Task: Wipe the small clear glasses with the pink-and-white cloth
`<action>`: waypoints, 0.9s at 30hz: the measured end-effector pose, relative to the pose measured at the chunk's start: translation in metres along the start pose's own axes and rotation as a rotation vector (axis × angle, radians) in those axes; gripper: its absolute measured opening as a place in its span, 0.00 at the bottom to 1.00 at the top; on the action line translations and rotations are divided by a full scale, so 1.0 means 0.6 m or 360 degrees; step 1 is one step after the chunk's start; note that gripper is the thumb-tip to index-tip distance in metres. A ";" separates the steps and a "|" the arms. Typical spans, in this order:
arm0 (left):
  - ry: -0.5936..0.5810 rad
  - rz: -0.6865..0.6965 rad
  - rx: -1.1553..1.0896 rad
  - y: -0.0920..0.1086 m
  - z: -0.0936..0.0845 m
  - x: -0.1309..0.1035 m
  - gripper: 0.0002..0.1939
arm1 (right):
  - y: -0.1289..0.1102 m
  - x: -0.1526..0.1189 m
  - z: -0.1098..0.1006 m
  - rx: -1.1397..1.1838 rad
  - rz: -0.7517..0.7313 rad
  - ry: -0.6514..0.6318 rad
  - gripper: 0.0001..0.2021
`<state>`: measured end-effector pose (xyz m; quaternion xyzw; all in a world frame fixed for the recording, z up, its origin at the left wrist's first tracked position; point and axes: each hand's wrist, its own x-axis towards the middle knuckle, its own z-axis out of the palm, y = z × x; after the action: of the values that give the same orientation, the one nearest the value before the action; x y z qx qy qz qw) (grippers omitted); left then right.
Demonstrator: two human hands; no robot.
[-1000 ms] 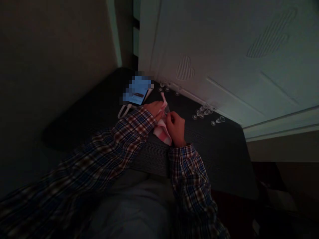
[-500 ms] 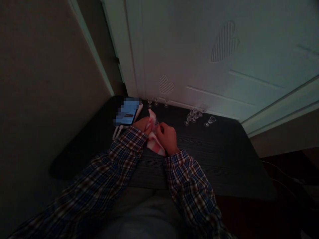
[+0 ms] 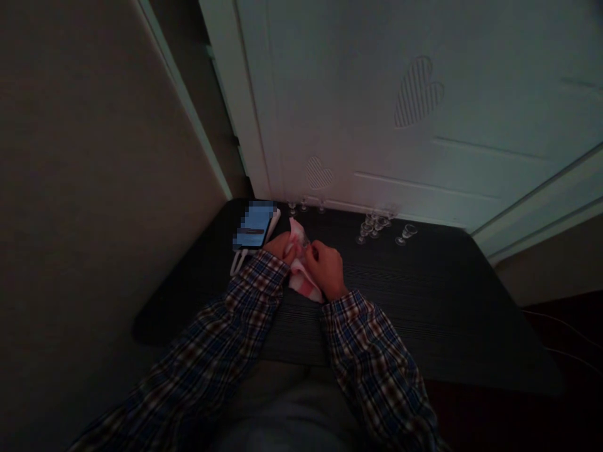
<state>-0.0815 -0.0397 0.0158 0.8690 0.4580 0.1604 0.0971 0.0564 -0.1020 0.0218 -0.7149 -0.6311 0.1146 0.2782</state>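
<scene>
Over the dark table, my left hand (image 3: 279, 245) is closed on a pink-and-white cloth (image 3: 304, 289), which hangs down below the fingers. A small clear glass (image 3: 306, 241) shows dimly against the cloth, between the two hands. Curled fingers of my right hand (image 3: 328, 267) pinch this glass at its near side; the fingertips are partly hidden. Farther right stands a cluster of small stemmed glasses (image 3: 375, 221), with a single stemmed glass (image 3: 406, 234) beside it. Several more little glasses (image 3: 304, 204) stand along the back edge, beyond my left hand.
A phone (image 3: 255, 227) with a lit, blurred screen lies left of my hands on a white object (image 3: 274, 221) with a loop (image 3: 238, 262). The dark table (image 3: 414, 314) has rounded corners. Behind it rises a white door panel (image 3: 358, 113) with heart reliefs; a wall (image 3: 94, 157) is at left.
The view has shifted, so everything sits slightly farther right and lower. Both hands keep nearly the same grip on the cloth and glass, and the standing glasses stay in place.
</scene>
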 end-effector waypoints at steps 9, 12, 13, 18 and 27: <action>0.0172 -0.0016 -0.0177 0.007 0.001 -0.011 0.15 | 0.005 0.001 0.006 0.0000 -0.0022 0.0027 0.17; 0.0169 -0.0058 -0.0132 0.006 0.003 -0.008 0.15 | 0.005 0.002 0.006 -0.0002 -0.0003 0.0033 0.17; 0.0150 -0.0063 -0.0132 0.007 0.004 -0.007 0.15 | 0.005 0.002 0.005 -0.0002 0.0011 0.0027 0.17; 0.0114 -0.0065 -0.0136 0.007 0.003 -0.002 0.14 | 0.006 0.003 0.005 0.0009 0.0010 -0.0001 0.17; 0.0084 -0.0085 -0.0145 0.007 0.000 -0.004 0.17 | 0.007 0.002 0.005 0.0003 -0.0013 0.0019 0.17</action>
<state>-0.0792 -0.0439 0.0166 0.8465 0.4758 0.2013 0.1286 0.0587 -0.1001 0.0173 -0.7128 -0.6322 0.1099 0.2831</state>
